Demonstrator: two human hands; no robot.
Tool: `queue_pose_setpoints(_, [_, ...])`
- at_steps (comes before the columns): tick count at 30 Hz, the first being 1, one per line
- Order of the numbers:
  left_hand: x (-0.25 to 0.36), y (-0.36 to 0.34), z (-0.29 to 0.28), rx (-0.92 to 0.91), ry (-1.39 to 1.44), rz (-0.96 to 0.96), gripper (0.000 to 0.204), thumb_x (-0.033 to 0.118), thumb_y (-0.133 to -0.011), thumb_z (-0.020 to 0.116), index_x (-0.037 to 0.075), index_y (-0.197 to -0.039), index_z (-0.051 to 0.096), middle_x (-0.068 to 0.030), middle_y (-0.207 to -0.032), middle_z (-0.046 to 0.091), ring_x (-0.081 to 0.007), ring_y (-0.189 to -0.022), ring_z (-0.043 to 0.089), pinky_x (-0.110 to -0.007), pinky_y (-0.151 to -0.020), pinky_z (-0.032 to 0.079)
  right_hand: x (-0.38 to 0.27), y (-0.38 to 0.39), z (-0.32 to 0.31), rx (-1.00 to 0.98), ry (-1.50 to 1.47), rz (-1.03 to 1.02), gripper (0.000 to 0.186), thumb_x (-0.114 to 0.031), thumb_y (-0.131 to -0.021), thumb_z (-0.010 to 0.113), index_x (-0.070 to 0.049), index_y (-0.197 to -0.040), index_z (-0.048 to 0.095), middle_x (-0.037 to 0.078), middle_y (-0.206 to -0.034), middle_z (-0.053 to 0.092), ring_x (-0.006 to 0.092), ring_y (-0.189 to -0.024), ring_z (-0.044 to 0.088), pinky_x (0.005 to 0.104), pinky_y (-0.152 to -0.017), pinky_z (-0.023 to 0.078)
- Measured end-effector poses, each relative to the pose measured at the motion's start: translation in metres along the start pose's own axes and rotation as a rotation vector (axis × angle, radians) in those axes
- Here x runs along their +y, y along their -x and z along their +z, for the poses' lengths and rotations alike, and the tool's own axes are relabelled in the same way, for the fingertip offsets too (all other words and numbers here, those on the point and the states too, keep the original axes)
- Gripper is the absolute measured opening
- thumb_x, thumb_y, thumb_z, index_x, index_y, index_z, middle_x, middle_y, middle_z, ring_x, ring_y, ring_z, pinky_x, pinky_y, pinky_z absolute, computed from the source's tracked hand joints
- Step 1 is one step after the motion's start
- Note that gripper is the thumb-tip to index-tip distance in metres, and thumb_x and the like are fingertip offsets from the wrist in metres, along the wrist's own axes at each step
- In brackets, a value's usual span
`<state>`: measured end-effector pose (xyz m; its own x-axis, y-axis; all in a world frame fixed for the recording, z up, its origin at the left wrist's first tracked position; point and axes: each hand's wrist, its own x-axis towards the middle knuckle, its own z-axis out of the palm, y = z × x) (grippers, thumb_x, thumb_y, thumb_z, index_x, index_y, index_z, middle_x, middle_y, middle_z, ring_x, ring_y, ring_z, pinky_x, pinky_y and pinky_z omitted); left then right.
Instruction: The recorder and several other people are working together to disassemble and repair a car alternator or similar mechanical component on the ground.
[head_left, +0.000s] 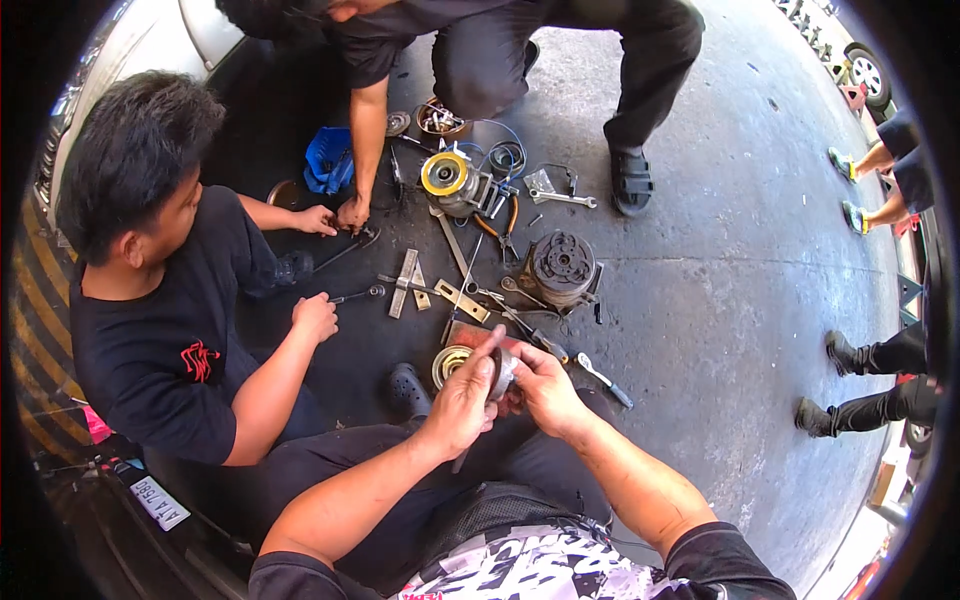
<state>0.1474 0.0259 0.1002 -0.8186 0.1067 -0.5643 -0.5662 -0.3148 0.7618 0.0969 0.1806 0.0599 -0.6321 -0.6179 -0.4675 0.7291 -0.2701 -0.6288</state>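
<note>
Between my two hands is a dark round metal ring-shaped part [501, 374], held up in front of my lap. My left hand [463, 402] closes on its left side, thumb and index finger along the rim. On the other side, my right hand [546, 390] grips the same part with bent fingers. Just past my left hand lies a grooved metal pulley [450, 366], partly covered by it. A reddish flat block [478, 338] sits beyond my fingers. A ratchet wrench [603, 381] and a screwdriver [545, 345] lie to the right of them.
A person at left holds a ratchet [358, 295]; another person leans in from the far side. On the floor are a compressor with a yellow-rimmed pulley [445, 174], a dark cylindrical part [562, 265], pliers [505, 237], a combination wrench [565, 198] and a blue container [328, 160].
</note>
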Motion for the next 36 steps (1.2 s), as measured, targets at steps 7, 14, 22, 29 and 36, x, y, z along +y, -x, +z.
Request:
queue_pose_setpoints(7, [-0.008, -0.001, 0.011, 0.067, 0.014, 0.036, 0.052, 0.042, -0.109, 0.034, 0.021, -0.156, 0.032, 0.0055, -0.072, 0.044, -0.0038, -0.052, 0.036, -0.020, -0.045, 0.033, 0.002, 0.014, -0.004, -0.002, 0.063, -0.051, 0.025, -0.029, -0.103, 0.052, -0.007, -0.093, 0.054, 0.002, -0.074, 0.059, 0.0110, -0.061, 0.055, 0.0267, -0.055, 0.046])
queue_pose_setpoints(14, [-0.006, 0.001, 0.012, 0.102, 0.092, 0.062, 0.047, 0.042, -0.109, 0.036, 0.023, -0.152, 0.039, 0.0068, -0.078, 0.048, -0.0036, -0.053, 0.036, -0.019, -0.046, 0.033, 0.002, 0.014, 0.005, 0.125, 0.414, -0.249, 0.020, -0.021, -0.103, 0.053, -0.002, -0.098, 0.053, 0.002, -0.079, 0.059, 0.0079, -0.068, 0.054, 0.0260, -0.061, 0.048])
queue_pose_setpoints(22, [-0.003, -0.002, 0.012, 0.128, 0.052, 0.100, 0.052, 0.045, -0.108, 0.038, 0.018, -0.152, 0.039, 0.0052, -0.072, 0.046, -0.0034, -0.051, 0.036, -0.019, -0.044, 0.033, -0.005, 0.007, 0.002, 0.115, 0.398, -0.244, 0.025, -0.028, -0.105, 0.052, -0.006, -0.097, 0.058, -0.002, -0.073, 0.054, 0.0067, -0.064, 0.049, 0.0242, -0.058, 0.042])
queue_pose_setpoints(29, [-0.006, -0.001, 0.009, 0.101, 0.069, 0.071, 0.051, 0.046, -0.107, 0.039, 0.022, -0.151, 0.041, 0.0035, -0.078, 0.049, -0.0042, -0.052, 0.035, -0.019, -0.045, 0.033, -0.005, 0.004, -0.005, 0.065, 0.672, -0.202, 0.021, -0.026, -0.101, 0.058, -0.006, -0.100, 0.056, -0.003, -0.073, 0.051, 0.0064, -0.061, 0.046, 0.0253, -0.054, 0.041])
queue_pose_setpoints(36, [0.001, -0.004, 0.006, 0.134, 0.092, 0.046, 0.050, 0.046, -0.107, 0.039, 0.023, -0.151, 0.041, 0.0040, -0.075, 0.046, -0.0039, -0.052, 0.035, -0.019, -0.045, 0.033, -0.014, 0.004, -0.002, 0.103, 0.732, -0.290, 0.024, -0.023, -0.100, 0.058, 0.000, -0.093, 0.059, 0.012, -0.074, 0.060, 0.0165, -0.069, 0.056, 0.0354, -0.065, 0.046])
